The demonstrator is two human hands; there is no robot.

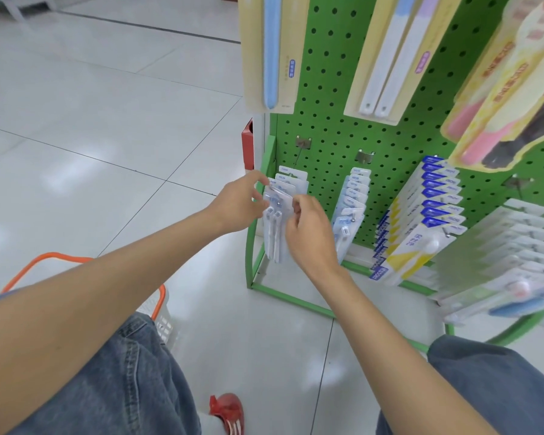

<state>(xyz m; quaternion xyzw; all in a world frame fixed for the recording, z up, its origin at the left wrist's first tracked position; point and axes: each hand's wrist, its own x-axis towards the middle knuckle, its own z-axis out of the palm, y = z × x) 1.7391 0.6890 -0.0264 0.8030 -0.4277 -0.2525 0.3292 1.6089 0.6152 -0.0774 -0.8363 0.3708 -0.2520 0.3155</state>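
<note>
A row of white-and-blue toothbrush packs [288,183] hangs on a hook at the lower left of a green pegboard rack [333,133]. Both hands are at the front pack [275,227] of that row. My left hand [239,205] pinches the pack's upper left edge with thumb and fingers. My right hand [308,233] grips its right edge, fingers curled round the card. The pack hangs down between the two hands, and its top sits at the hook's tip.
More toothbrush packs [352,202] hang to the right, then blue-and-yellow boxes [421,221] and larger packs above. A white basket with an orange rim [161,296] stands on the tiled floor at the left. My knees in jeans and a red shoe [230,412] are below.
</note>
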